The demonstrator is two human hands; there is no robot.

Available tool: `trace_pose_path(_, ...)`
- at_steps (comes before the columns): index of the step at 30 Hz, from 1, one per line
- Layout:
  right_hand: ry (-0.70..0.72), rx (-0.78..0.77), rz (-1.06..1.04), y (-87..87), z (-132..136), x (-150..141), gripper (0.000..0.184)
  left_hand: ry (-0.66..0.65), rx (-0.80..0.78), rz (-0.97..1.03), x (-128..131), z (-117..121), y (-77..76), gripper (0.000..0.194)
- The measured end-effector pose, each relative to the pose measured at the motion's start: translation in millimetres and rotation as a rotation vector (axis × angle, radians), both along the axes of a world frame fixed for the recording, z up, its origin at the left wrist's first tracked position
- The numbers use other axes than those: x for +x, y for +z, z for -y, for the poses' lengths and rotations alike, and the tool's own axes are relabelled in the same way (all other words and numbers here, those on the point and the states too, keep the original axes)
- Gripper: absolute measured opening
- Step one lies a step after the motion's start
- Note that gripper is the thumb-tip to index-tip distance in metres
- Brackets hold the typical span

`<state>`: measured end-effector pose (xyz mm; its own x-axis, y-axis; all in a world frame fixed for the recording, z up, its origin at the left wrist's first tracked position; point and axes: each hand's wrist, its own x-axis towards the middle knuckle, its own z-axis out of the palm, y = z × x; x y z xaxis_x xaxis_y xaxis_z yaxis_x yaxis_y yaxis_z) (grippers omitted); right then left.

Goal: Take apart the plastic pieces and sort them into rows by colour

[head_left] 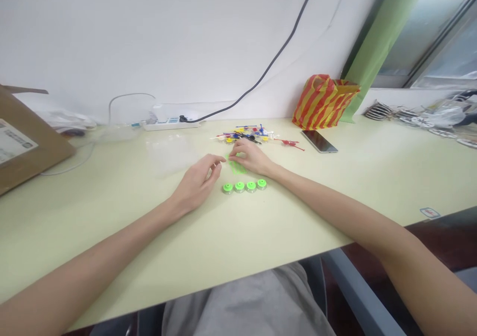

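Note:
My right hand (251, 157) rests on the pale yellow-green desk (122, 226), its fingertips on a thin, bright green plastic parts frame (237, 167). I cannot tell whether those fingers grip the frame. My left hand (196, 184) is just left of the frame, with curled, slightly parted fingers and nothing visible in them. Several round green-and-grey plastic discs (245, 186) stand in a row just below both hands, apart from them.
Beyond my hands lie a heap of multicoloured plastic parts (242, 134), a smartphone (319, 141), and a clear plastic bag (171, 153). Further back are a power strip (171, 124) and a red-and-yellow striped bag (323, 102). A cardboard box (30, 139) stands at the left.

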<state>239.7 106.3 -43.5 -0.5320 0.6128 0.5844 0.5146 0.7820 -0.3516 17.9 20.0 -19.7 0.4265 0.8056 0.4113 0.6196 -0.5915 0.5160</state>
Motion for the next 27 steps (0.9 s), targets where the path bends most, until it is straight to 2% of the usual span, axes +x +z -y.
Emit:
trace_pose_path(6,-0.019,-0.062,-0.062,-2.7,-0.2,7.3,0.008,0.005,0.001,-0.003,0.0,2.4,2.5,0.032)
trace_pose_path(11,-0.009,-0.065,-0.061,-4.3,0.7,8.8,0.006,0.013,0.006,-0.032,-2.0,-2.6,-2.3,0.035)
trace_pose_path(19,0.013,-0.048,-0.051,-5.2,-0.4,9.5,0.008,-0.066,-0.110,-0.352,-4.1,-11.8,-12.7,0.062)
trace_pose_path(27,0.037,-0.001,-0.073,-6.2,0.4,9.0,0.009,-0.088,-0.114,-0.428,-2.7,-13.9,-13.3,0.064)
